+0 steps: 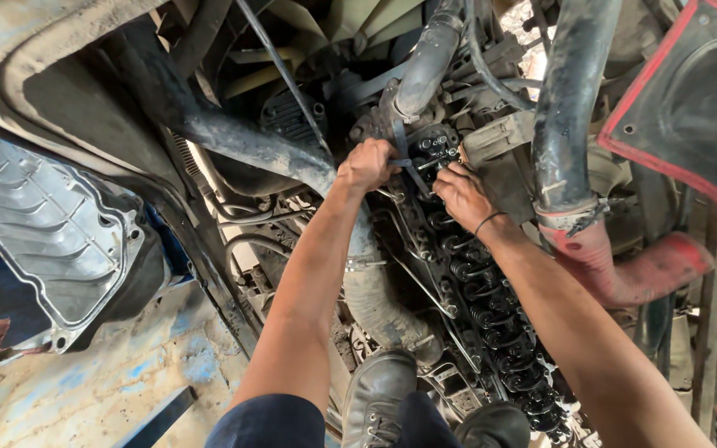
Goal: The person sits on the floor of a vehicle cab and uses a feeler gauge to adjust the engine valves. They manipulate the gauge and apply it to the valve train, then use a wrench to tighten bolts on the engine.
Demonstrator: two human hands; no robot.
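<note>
- Your left hand (365, 164) is fisted tight round a thin dark flat metal tool (402, 146), at the far end of the open, oily black engine valve train (475, 282)
- Tool's long axis runs up and away from your fist, a second blade angling down-right toward your right hand (463, 195)
- Right hand sits just right of it, fingers curled onto the rocker assembly (435, 149); can't tell if it pinches anything
- Both hands about equally near; tool tip and contact point are hidden
- Grey ribbed cast cover (51, 232) lies well left
</note>
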